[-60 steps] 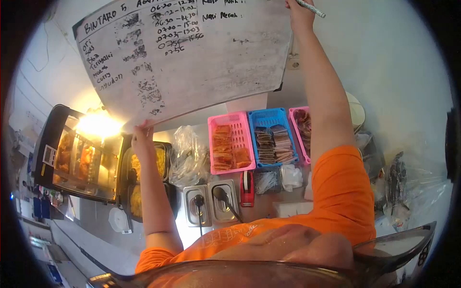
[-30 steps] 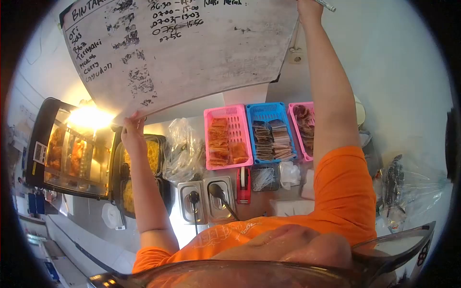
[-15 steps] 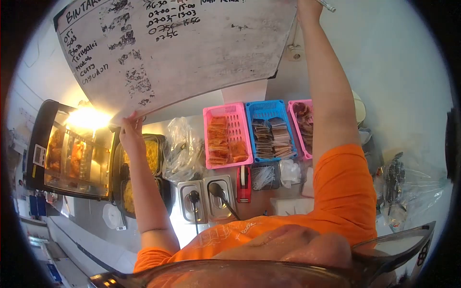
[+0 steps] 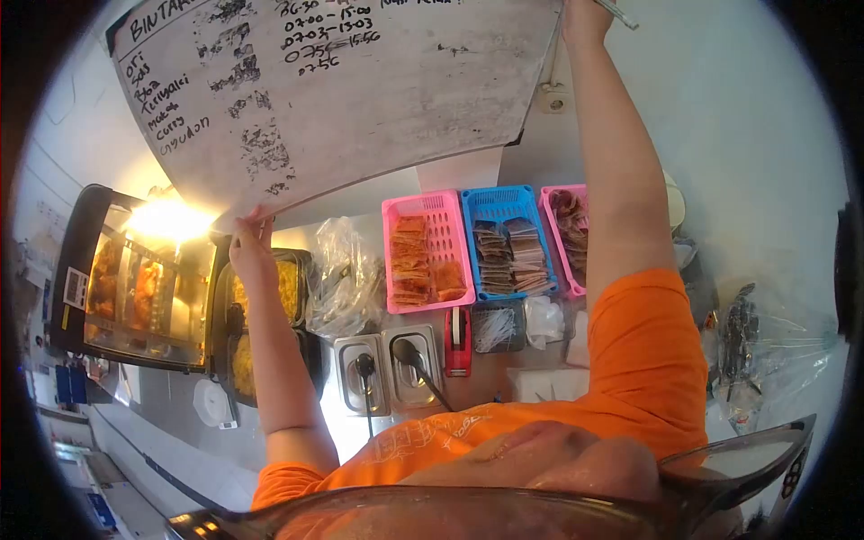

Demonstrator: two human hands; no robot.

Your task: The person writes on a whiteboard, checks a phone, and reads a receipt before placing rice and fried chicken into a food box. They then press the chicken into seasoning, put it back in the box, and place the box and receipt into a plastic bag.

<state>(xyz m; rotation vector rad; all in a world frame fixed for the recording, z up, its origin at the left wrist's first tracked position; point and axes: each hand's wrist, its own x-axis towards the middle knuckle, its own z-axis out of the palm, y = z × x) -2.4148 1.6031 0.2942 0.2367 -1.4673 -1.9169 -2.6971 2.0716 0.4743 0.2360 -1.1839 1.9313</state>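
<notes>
A large whiteboard [image 4: 360,108] with black handwriting and smudged marks hangs tilted in the upper half of the head view; its top runs out of frame. My left hand [image 4: 253,252] pinches its lower left corner, thumb and fingers closed on the edge. Raised high, my right hand [image 4: 587,22] is at the board's right edge, its fingers mostly cut off by the top of the view. Beside that hand a slim pale stick [image 4: 621,13] juts out to the right.
Below the board stand a lit display warmer [image 4: 135,288], a plastic bag [image 4: 342,283], a pink basket [image 4: 427,202] and a blue basket [image 4: 495,198] of sachets, another pink basket [image 4: 576,270], metal pans [image 4: 409,391] with ladles, and a red tape dispenser [image 4: 458,360]. A wall socket [image 4: 554,103] shows behind.
The whiteboard has shifted slightly right and up, and both my hands have moved a little to the right with it. The counter items look almost unchanged.
</notes>
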